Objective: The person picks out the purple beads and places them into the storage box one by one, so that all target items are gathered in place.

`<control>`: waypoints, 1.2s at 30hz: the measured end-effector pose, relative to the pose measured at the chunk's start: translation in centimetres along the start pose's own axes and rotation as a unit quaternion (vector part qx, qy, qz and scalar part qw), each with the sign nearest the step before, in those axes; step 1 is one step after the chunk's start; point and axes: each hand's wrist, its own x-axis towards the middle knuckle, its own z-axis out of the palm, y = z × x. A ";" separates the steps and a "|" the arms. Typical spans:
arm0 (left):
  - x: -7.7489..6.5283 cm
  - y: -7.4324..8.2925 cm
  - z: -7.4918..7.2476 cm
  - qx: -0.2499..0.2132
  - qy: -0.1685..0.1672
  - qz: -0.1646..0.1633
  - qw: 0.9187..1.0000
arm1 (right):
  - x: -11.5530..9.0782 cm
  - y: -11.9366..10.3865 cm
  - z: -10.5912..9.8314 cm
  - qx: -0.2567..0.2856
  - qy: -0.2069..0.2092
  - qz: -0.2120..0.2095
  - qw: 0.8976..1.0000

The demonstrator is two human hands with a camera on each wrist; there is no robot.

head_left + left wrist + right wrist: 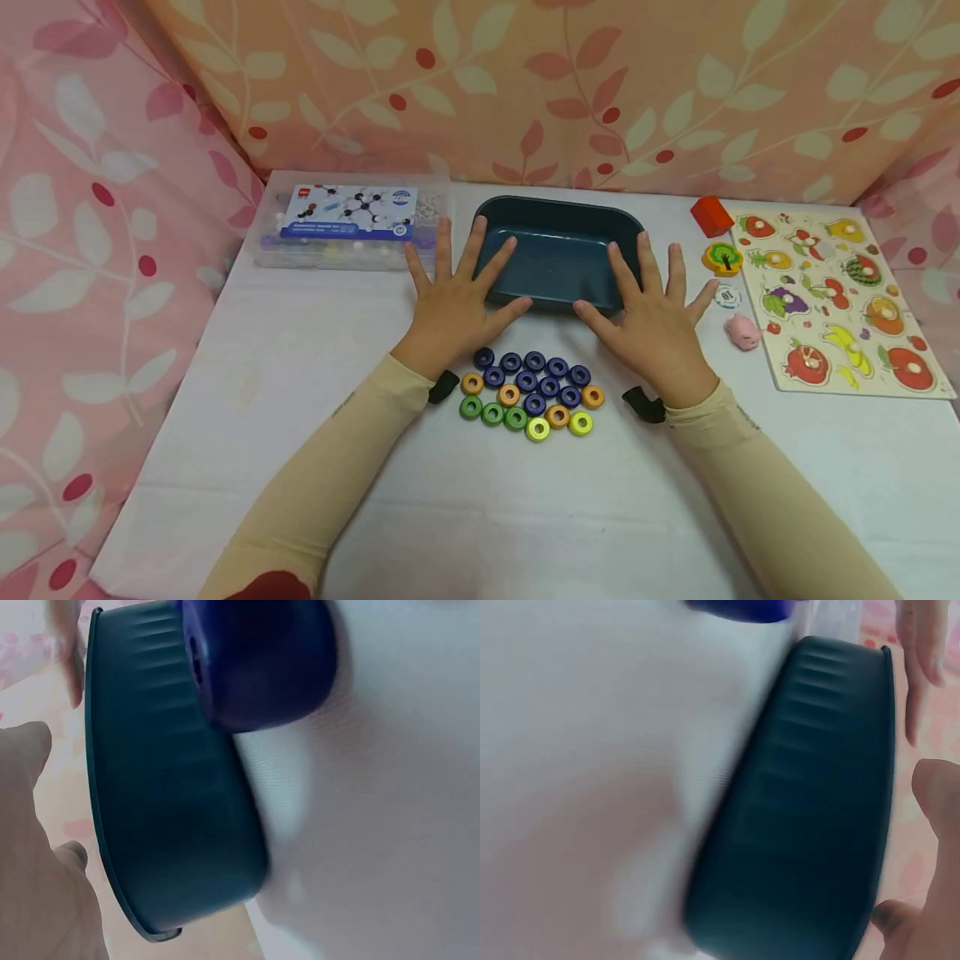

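White table (pixel 487 517); floral curtain (pixel 495 92) hangs behind tray (pixel 555 258); left hand (pixel 455 315) and right hand (pixel 660 329) flank it, spread wide, holding nothing.

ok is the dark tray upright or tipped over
Upright: in the head view, the dark tray shows its open top and inside floor.

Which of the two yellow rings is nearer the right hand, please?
The yellow ring at the right end of the front row; the other yellow ring sits farther left, beside a green ring.
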 end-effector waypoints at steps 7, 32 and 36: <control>-0.2 -0.1 -0.5 -0.010 -0.001 0.003 1.000 | -0.5 0.3 0.0 0.013 0.012 -0.012 1.000; 1.4 -1.2 -2.8 -0.065 -0.032 0.012 0.997 | -5.6 -0.9 -0.1 0.099 0.033 -0.126 0.987; 2.3 -1.2 -3.5 -0.081 -0.063 -0.007 0.995 | -5.8 -1.0 0.5 0.111 -0.054 -0.111 0.986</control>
